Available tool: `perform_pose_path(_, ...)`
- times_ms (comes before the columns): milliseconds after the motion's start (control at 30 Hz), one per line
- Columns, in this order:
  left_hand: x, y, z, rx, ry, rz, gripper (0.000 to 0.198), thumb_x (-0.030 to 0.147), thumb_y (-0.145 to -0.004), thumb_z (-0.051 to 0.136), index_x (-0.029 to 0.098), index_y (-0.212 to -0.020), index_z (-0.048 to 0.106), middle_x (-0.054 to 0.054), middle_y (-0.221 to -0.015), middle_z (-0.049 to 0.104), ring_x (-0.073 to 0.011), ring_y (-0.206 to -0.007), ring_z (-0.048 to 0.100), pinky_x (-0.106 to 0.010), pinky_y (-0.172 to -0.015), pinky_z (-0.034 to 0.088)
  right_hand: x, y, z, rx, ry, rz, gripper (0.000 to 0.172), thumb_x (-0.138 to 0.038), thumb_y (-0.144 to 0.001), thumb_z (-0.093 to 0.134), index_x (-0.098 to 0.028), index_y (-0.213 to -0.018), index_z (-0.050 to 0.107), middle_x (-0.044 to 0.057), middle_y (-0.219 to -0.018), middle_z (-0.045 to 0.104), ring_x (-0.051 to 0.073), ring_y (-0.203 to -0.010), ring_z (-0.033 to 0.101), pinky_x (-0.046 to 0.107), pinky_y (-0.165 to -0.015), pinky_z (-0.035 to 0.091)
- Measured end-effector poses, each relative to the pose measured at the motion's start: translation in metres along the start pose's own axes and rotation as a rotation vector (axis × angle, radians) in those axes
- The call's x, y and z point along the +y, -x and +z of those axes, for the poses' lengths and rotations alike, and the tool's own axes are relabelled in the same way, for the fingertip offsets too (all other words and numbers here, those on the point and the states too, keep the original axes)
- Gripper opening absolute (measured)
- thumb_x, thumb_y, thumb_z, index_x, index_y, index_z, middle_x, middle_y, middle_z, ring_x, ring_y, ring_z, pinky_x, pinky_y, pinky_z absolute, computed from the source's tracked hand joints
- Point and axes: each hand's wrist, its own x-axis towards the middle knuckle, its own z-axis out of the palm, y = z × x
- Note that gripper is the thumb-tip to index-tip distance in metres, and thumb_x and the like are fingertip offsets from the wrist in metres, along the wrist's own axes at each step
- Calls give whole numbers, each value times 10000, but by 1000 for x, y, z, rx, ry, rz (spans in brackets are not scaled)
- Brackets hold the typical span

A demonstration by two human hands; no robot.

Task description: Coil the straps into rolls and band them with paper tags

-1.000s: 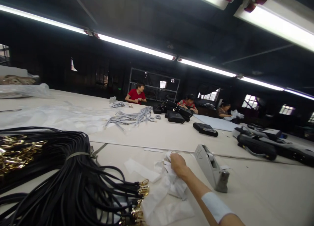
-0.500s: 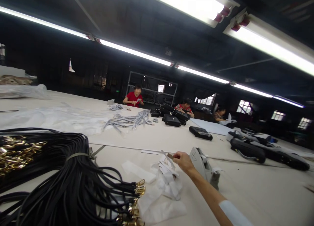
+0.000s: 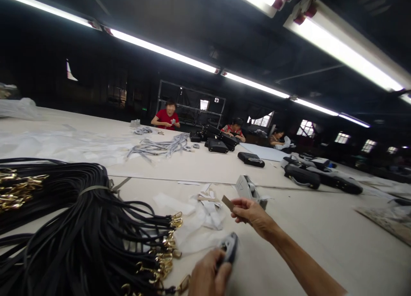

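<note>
Between the thumb and fingers of my right hand is a small flat brown piece of card, held above the table. My left hand, at the bottom edge, is closed around a blurred grey and dark-blue object with a rounded end; its kind cannot be made out. Just beyond my right hand stands a pale tape dispenser. Left of it lies a loose pile of white paper strips with some brown pieces. A big bundle of black straps with gold clasps spreads over the left side.
Grey straps and black bags lie farther across the table. More black cases sit at the right. Clear plastic sheeting covers the far left. Several people sit at the far side, one in a red shirt.
My right hand has drawn back from the paper pile toward me, with the brown card in its fingers. My left hand has come into view with the grey object. The view has shifted.
</note>
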Motion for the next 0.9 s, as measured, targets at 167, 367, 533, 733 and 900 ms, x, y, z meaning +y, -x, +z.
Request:
perform_pose_path(167,5,-6,-6,1,635,-109,509,651,-687,694,175,-838,594,34,-622,500,-88,-465,392,-193,-402,334,9,74,-2,-29,-96,50,358,-450,-715,760,-143,-877,675,-7,-695,610,92,-528,554,186,-431,422)
perform_pose_path(367,17,3,-6,-13,873,-145,515,542,-710,762,150,-1003,603,-21,-750,606,-89,-523,464,-177,-394,377,16,95,22,101,37,9,308,-437,-691,739,-140,-762,694,-30,-500,523,99,-446,480,183,-375,385)
perform_pose_path(533,16,1,-8,15,913,-75,621,492,-701,795,142,-1154,553,-24,-769,625,-94,-548,523,-170,-420,387,10,86,36,206,75,-10,315,-464,-662,748,-162,-696,665,-27,-464,515,119,-419,490,188,-336,364)
perform_pose_path(733,14,-1,-5,-19,848,-47,701,464,-675,827,156,-1195,471,-50,-780,677,-170,-625,615,-233,-494,454,17,83,64,27,-263,-97,393,-506,-701,772,-138,-767,652,13,-624,609,112,-513,523,205,-436,431)
perform_pose_path(900,6,-6,-6,31,783,-24,723,483,-637,845,152,-1141,445,8,-672,640,-148,-577,595,-244,-566,414,33,88,76,-87,-590,-6,345,-416,-742,793,-142,-926,693,11,-723,609,81,-590,478,184,-520,408)
